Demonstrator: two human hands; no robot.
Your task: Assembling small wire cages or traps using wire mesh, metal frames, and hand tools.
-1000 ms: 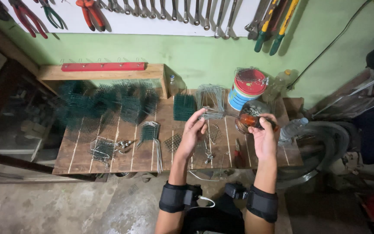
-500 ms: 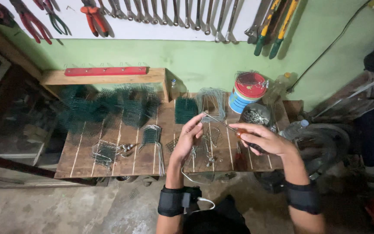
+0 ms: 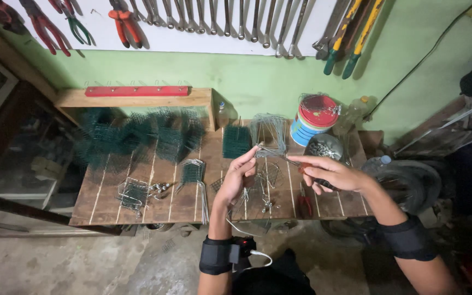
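My left hand (image 3: 240, 173) is raised over the wooden workbench (image 3: 137, 202) and pinches one end of a thin bent wire piece (image 3: 273, 152). My right hand (image 3: 329, 173) meets it from the right, gripping pliers with red handles (image 3: 302, 167) whose tip touches the wire. Below the hands lie more bent wire pieces (image 3: 263, 183) and a second pair of red pliers (image 3: 304, 205) on the bench. A metal bowl of small parts (image 3: 323, 147) sits just behind my right hand.
Green wire mesh pieces (image 3: 137, 136) are heaped at the left and back, with a mesh square (image 3: 237, 141). A small wire cage (image 3: 132, 191) and wire bundle (image 3: 192, 172) lie at the front. A red-lidded tin (image 3: 313, 117) stands at the back. Tools hang on the wall (image 3: 208, 22).
My right hand has come away from the bowl at the back right and moved left to meet the left hand. Both hands now hold the wire piece up between them.
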